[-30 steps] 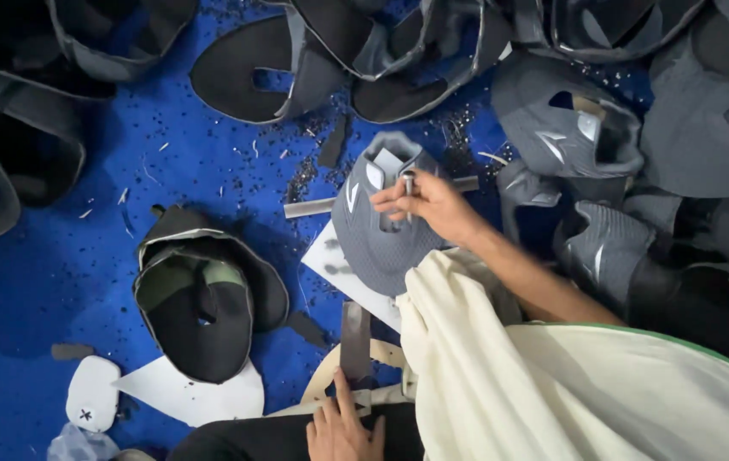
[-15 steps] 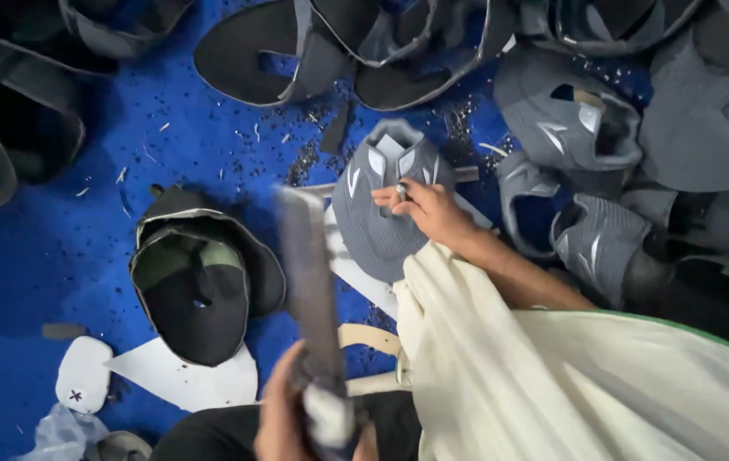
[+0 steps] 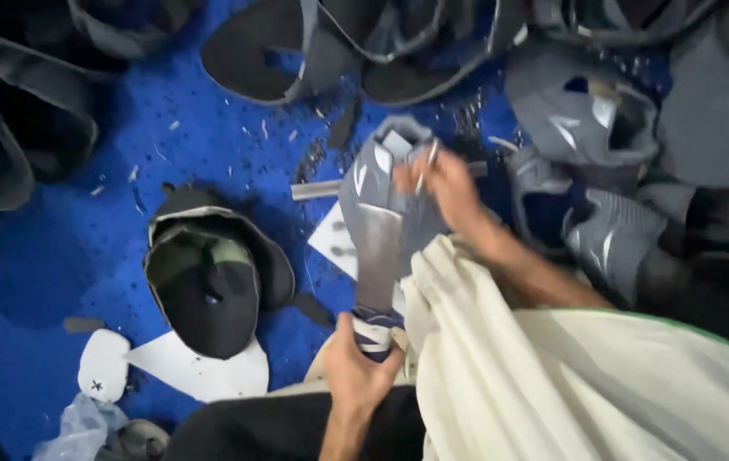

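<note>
1. Fingers of the left hand (image 3: 356, 371) are wrapping tight around the taped handle of a flat metal blade (image 3: 377, 252), its tip lying over a grey shoe piece (image 3: 381, 183) on the blue floor (image 3: 57, 290).
2. Fingers of the right hand (image 3: 446, 188) are pinching a thin nail (image 3: 426, 166) against that piece.

A cap (image 3: 211, 286) lies left of the flat blade (image 3: 377, 256), shoe uppers (image 3: 591, 128) right.
</note>
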